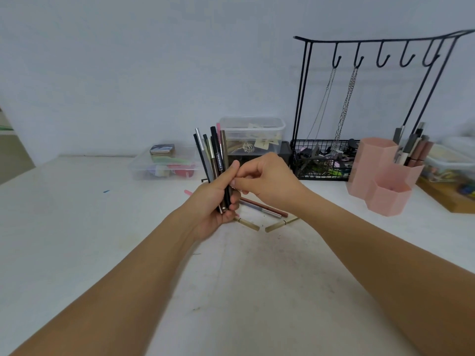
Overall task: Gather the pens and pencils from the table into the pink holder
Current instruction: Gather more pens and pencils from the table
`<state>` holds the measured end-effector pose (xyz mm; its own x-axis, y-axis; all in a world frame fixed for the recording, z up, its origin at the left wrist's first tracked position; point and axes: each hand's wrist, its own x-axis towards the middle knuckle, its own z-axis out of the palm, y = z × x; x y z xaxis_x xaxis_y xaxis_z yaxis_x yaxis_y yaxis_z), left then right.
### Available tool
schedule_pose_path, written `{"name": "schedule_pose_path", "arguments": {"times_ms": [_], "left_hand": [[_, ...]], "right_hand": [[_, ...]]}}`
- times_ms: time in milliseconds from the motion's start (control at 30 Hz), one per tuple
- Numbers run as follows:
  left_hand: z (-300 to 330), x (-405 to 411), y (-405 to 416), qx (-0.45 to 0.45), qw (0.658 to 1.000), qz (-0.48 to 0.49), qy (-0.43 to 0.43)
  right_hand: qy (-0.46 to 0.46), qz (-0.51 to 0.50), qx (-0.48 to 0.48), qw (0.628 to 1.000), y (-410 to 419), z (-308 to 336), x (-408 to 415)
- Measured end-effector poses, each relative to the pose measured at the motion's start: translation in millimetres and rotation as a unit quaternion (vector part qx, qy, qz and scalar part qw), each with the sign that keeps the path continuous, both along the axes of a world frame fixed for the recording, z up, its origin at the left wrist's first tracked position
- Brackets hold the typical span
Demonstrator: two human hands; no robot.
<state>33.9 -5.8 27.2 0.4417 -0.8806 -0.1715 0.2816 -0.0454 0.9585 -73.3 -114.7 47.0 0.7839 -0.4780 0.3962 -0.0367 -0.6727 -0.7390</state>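
Note:
My left hand (214, 204) grips an upright bundle of pens and pencils (212, 155), black, silver, brown and pink, above the middle of the white table (77, 227). My right hand (267, 181) is beside it, its fingertips pinched at the bundle near my left thumb. Two more pencils (264, 208), one brown and one silver, lie on the table just behind my hands, and a pink one (188, 192) sticks out to the left. The pink holder (385, 176) stands at the right with several pens in its tall back cell.
A black wire rack (372, 104) with hooks, chains and a basket stands behind the holder. Clear plastic boxes (164, 163) sit at the back centre and left. A wooden tray (447, 199) is at the far right. Two short wooden sticks (280, 224) lie near my hands.

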Motion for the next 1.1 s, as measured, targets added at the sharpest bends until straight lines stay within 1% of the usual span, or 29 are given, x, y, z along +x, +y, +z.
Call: {"name": "schedule_pose_path", "arguments": {"times_ms": [67, 133, 167, 200, 267, 333, 367, 500, 600, 700, 833, 933, 967, 1033, 1100], "left_hand": [[2, 2, 0, -0.005, 1.0, 0.011, -0.008], [2, 6, 0, -0.005, 0.999, 0.036, -0.021], [2, 8, -1, -0.005, 0.998, 0.05, -0.025], [2, 11, -1, -0.006, 0.998, 0.063, -0.024], [1, 14, -1, -0.007, 0.997, 0.081, -0.012], [1, 16, -1, -0.007, 0.996, 0.084, -0.009], [1, 16, -1, -0.007, 0.997, 0.082, -0.012], [0, 17, 0, -0.001, 0.997, 0.076, -0.035], [1, 18, 1, 0.009, 0.995, 0.087, -0.04], [3, 16, 1, 0.019, 0.994, 0.095, -0.044], [2, 15, 0, 0.02, 0.995, 0.081, -0.057], [0, 14, -1, 0.018, 0.995, 0.088, -0.046], [-1, 14, -2, 0.02, 0.995, 0.091, -0.035], [-2, 14, -3, 0.022, 0.996, 0.09, -0.015], [-2, 11, -3, 0.017, 0.997, 0.076, -0.001]], "right_hand": [[0.003, -0.002, 0.049, 0.999, 0, 3, -2], [0.012, -0.048, 0.089, 0.995, -6, 3, -2], [0.028, -0.078, 0.073, 0.994, -11, 2, -3], [0.062, -0.099, 0.035, 0.993, -15, 2, -4], [0.167, -0.1, -0.044, 0.98, -19, 1, -7], [0.253, -0.087, -0.067, 0.961, -20, -2, -8], [0.275, -0.086, -0.071, 0.955, -20, -3, -8], [0.291, -0.108, -0.083, 0.947, -20, -6, -4], [0.306, -0.117, -0.041, 0.944, -22, -7, -5], [0.305, -0.118, 0.011, 0.945, -24, -7, -8], [0.265, -0.117, 0.017, 0.957, -28, -3, -10], [0.218, -0.118, 0.021, 0.969, -29, 1, -11], [0.191, -0.113, 0.041, 0.974, -29, 2, -12], [0.128, -0.077, 0.12, 0.982, -24, 5, -12], [0.068, -0.023, 0.206, 0.976, -17, 9, -10]]}}
